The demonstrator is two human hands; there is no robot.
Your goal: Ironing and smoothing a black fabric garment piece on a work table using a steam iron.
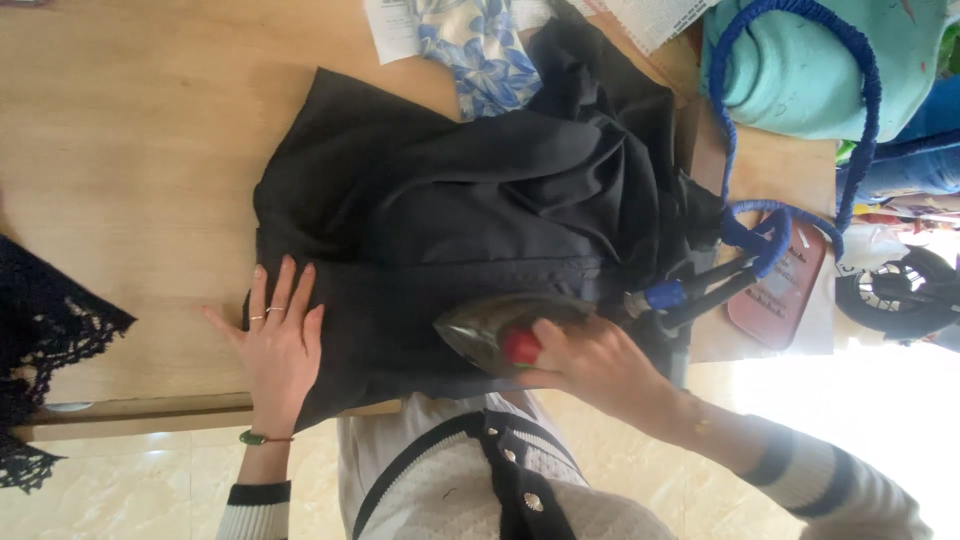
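**Inspector:** Black garment point(450, 230) lies spread on the wooden table point(130, 130), bunched toward two o'clock. Soft, limp cloth, judged light; it would slide or wrinkle unless pinned. The left hand point(280, 345) lies flat on its seven o'clock edge, fingers spread, gripping nothing.

**Clerk:** And the iron?

**Inspector:** The iron point(500, 330) sits on the cloth at five o'clock of the garment. The right hand point(590, 360) is closed round its handle. Judged rigid, fairly heavy and hot underneath; the handle is the only sound hold.

**Clerk:** Anything obscured?

**Inspector:** The handle is mostly under the fingers; a red part shows. The blue cord point(870, 90) loops to one o'clock and its far end cannot be traced. The garment's kind is unclear. Lace cloth point(40, 330) at nine o'clock is cut off.
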